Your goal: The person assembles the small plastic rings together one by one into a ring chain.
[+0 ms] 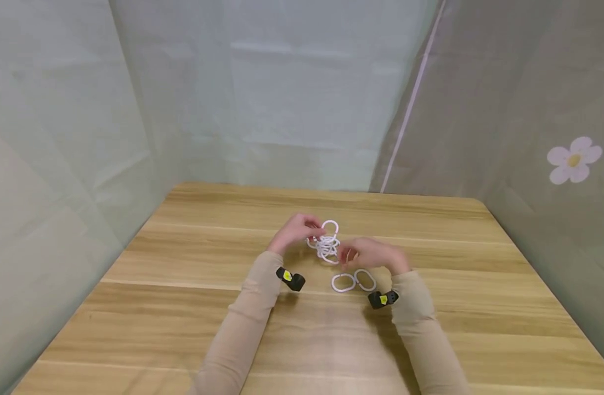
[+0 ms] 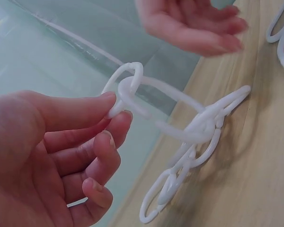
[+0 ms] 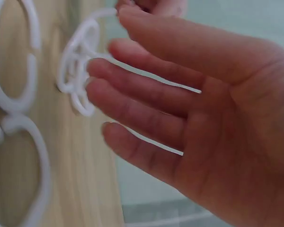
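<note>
Pale cloth hangings [image 1: 302, 99] are set around a wooden table [image 1: 208, 263], and a white flower [image 1: 573, 159] is shown on the cloth beyond its right edge. About midway between the table's left and right edges, a heap of white oval links [image 1: 327, 248] is bunched on the wood. Its end link [image 2: 138, 74] is pinched between thumb and forefinger of the left hand [image 1: 298, 229] and raised clear of the surface, hooked through its neighbour. Nothing is held by the right hand [image 1: 368, 254], whose fingers are spread loosely near the heap. Two more links [image 1: 355, 278] are laid just off the heap, a little toward the right edge; whether they are interlocked cannot be told. By appearance, smooth, light plastic is suggested: each link would be stiff, perhaps slightly springy at its narrow split, somewhat slippery and not very fragile, while the string as a whole would be limp and easily tangled. A single link is best taken by its rounded end, away from the split, with a fingertip pinch.
</note>
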Tool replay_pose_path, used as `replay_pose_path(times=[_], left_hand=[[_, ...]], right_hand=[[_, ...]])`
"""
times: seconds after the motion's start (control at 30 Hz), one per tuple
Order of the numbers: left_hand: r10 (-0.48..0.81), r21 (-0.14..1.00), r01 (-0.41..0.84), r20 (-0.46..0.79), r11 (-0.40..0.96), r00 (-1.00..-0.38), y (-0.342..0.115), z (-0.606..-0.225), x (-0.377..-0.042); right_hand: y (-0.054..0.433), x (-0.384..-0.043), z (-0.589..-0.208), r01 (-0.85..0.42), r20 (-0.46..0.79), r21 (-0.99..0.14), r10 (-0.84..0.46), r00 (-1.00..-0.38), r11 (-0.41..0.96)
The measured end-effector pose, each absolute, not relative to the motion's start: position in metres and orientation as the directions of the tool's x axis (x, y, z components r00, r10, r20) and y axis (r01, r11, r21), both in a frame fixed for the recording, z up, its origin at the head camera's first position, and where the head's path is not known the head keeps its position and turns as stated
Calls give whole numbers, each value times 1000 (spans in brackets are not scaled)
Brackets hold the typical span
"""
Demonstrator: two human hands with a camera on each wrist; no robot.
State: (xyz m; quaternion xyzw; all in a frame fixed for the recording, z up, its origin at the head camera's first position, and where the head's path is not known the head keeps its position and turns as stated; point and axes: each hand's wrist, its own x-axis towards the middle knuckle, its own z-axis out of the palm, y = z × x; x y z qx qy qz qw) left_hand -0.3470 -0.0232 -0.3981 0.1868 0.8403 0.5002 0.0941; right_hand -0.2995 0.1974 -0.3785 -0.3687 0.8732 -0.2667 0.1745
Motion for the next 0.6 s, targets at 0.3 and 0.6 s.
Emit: replay_pose_path(times=[0.3, 0.6], left_hand=[[411, 886, 205, 19, 415, -911, -27, -398, -347], [418, 873, 220, 19, 436, -908, -26, -399, -349]], right_hand=[[172, -294, -395, -543, -292, -577, -775, -561, 610], [170, -294, -395, -549, -303, -527, -747, -591, 648]])
